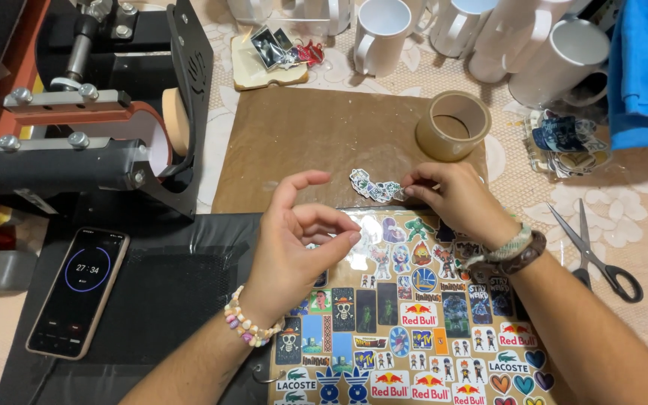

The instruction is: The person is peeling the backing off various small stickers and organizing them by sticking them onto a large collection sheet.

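Head view: the right hand pinches a small cut-out sticker at its fingertips, over the brown mat just above the sticker sheet. The left hand hovers beside it, fingers loosely curled and apparently empty, with a tape roll and scissors nearby.

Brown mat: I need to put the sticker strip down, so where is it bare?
The brown mat is bare between the mug press and the tape roll. The white mugs crowd the back.
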